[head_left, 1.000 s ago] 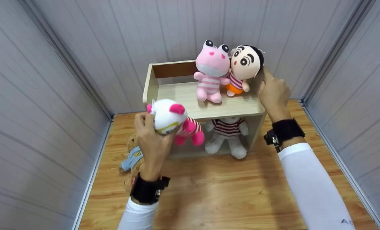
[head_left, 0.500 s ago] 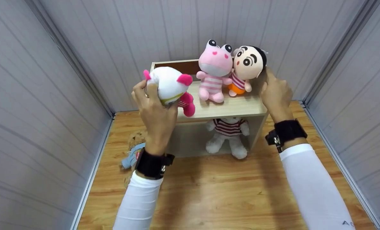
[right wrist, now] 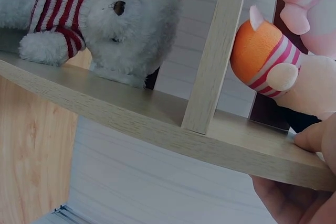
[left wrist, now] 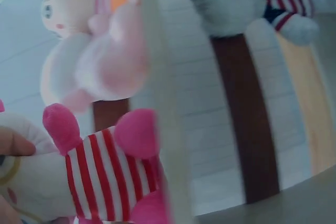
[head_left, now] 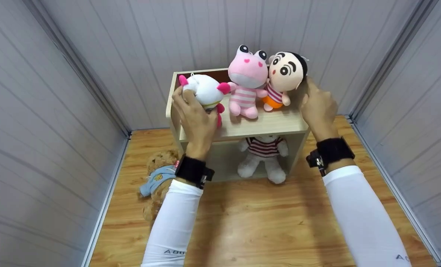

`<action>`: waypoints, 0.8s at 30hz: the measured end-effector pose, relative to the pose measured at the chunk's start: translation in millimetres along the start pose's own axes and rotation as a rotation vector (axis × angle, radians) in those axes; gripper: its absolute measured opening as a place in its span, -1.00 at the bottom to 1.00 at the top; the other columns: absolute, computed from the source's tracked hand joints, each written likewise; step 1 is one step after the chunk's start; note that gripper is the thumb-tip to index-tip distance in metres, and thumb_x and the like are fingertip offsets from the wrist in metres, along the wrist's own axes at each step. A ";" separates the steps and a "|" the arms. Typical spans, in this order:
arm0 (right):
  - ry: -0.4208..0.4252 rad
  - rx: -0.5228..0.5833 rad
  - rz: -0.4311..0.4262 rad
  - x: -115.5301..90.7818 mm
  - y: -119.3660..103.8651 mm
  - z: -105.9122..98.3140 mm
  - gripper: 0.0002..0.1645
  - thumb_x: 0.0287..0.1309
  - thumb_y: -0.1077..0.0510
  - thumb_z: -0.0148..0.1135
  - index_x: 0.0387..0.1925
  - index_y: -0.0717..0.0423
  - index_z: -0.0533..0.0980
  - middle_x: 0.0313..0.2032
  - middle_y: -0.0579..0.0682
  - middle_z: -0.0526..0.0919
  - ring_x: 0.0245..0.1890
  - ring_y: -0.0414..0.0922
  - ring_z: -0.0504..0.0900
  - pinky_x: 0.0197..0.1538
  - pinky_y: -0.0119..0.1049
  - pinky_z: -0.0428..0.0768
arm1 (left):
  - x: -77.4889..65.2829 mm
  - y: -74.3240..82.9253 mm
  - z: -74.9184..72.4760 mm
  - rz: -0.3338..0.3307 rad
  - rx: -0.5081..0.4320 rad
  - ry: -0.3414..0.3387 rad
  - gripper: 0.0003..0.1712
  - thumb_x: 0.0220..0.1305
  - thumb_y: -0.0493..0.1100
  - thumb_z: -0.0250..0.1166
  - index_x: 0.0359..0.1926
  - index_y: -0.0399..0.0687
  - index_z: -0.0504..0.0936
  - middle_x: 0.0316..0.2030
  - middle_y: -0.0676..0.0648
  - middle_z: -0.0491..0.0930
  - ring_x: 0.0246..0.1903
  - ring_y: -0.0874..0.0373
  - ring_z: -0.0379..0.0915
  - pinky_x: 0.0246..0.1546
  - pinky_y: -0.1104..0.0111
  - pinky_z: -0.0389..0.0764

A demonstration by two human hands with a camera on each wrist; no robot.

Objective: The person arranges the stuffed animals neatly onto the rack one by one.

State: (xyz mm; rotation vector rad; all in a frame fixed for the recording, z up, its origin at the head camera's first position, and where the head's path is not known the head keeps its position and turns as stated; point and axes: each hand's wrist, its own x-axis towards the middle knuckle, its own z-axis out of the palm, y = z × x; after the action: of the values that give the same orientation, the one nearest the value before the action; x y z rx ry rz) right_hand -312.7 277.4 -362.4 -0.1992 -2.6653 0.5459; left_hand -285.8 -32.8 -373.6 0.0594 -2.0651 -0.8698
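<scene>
Left hand (head_left: 198, 122): fingers curled round the head of the pink-eared toy (head_left: 206, 89), which is at the left end of the shelf's upper level. Right hand (head_left: 320, 107): thumb inside, fingers outside, gripping the right side panel of the shelf (head_left: 268, 125).

Surroundings: the frog (head_left: 247, 72) sits just right of the left fingers; in the head view the toy's right ear overlaps the frog's arm. The boy doll (head_left: 285, 76) is further right, leaning against the frog, its head close beside the right thumb. The shelf's left panel stands just left of the left fingers; contact there cannot be determined. Below these fingers and outside the shelf, the brown bear (head_left: 161, 159) lies on the floor (head_left: 261, 222) in a blue top, partly covered by the left forearm. The back wall (head_left: 139, 44) rises beyond both hands.

Containers: the shelf has two levels. The upper holds frog and boy doll, both between the two hands. The toy's striped body extends past the left fingers, feet near the middle board; whether they touch it cannot be told. The lower level, beneath the fingers' height, holds the white bear (head_left: 263, 159), seated at the right, legs reaching the front edge.
</scene>
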 end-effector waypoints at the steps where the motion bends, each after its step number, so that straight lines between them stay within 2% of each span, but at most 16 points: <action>1: -0.004 0.001 0.002 -0.2 -0.9 -0.1 -0.30 0.38 0.13 -0.01 0.52 -0.18 0.27 -0.06 0.48 0.67 -0.23 0.44 0.65 -0.20 0.28 0.55 | 0.4 -2.1 3.8 -0.010 0.001 -0.002 -0.24 -0.11 -0.21 0.58 0.09 -0.22 0.37 0.30 -0.23 0.25 0.32 -0.13 0.27 0.20 0.09 0.54; 9: -0.011 -0.012 0.011 -0.7 -1.8 -1.5 -0.31 0.39 0.14 0.00 0.52 -0.17 0.27 -0.07 0.46 0.67 -0.23 0.41 0.65 -0.20 0.25 0.56 | 1.1 -18.0 30.6 -0.081 -0.022 0.007 -0.23 0.07 -0.20 0.51 0.21 -0.14 0.26 0.47 -0.25 0.12 0.43 -0.14 0.22 0.17 0.08 0.59; 15: -0.016 -0.011 0.014 -0.7 -0.9 -1.5 -0.30 0.40 0.12 -0.02 0.53 -0.18 0.25 -0.14 0.45 0.68 -0.29 0.37 0.64 -0.24 0.20 0.55 | -1.8 -28.5 44.2 -0.138 -0.020 0.003 -0.19 0.23 -0.10 0.46 0.29 -0.01 0.10 0.53 -0.27 0.02 0.31 -0.19 0.43 0.11 0.06 0.62; 20: -0.027 -0.010 0.026 -0.8 -0.8 -2.1 -0.30 0.41 0.12 -0.01 0.54 -0.19 0.24 -0.05 0.47 0.66 -0.22 0.41 0.65 -0.17 0.25 0.55 | -3.6 -32.5 48.5 -0.163 -0.007 -0.059 -0.05 0.26 0.00 0.44 0.45 0.12 0.00 0.56 -0.32 -0.03 0.35 -0.25 0.39 0.16 -0.01 0.59; 24: -0.029 -0.011 0.023 -0.6 -1.9 -2.5 -0.30 0.41 0.12 -0.01 0.54 -0.20 0.24 -0.05 0.48 0.66 -0.21 0.42 0.65 -0.17 0.25 0.56 | -7.3 -39.7 51.4 -0.163 0.018 -0.112 0.11 0.29 0.03 0.41 0.59 0.15 -0.16 0.48 -0.36 0.13 0.40 -0.23 0.29 0.34 0.01 0.43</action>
State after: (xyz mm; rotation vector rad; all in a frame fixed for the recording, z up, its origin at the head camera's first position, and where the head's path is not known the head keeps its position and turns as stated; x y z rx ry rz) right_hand -311.2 276.4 -359.7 -0.2269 -2.6972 0.5458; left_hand -329.7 -31.5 -422.0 0.1949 -2.1963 -0.9731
